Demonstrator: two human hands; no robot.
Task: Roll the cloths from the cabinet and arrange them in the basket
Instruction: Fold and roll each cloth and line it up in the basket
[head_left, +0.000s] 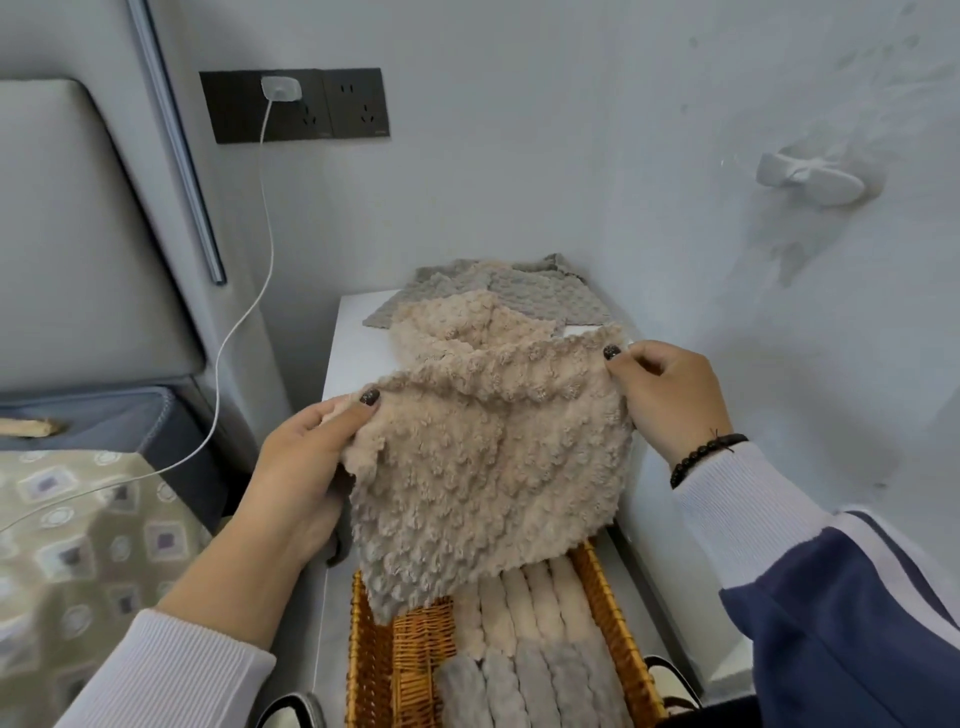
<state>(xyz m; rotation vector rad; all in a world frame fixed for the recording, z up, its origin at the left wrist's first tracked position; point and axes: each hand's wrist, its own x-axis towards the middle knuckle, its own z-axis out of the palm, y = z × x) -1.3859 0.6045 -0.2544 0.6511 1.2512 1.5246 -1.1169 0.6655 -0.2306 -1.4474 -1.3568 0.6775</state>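
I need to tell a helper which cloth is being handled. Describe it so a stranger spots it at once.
Find the white cabinet top against the wall, then the woven wicker basket at its near end. Above the basket, both hands pinch the top corners of a beige bobbly fleece cloth; unlike its neighbours, it hangs unrolled in the air.

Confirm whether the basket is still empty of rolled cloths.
No, the wicker basket already holds rows of beige rolled cloths and grey rolled cloths.
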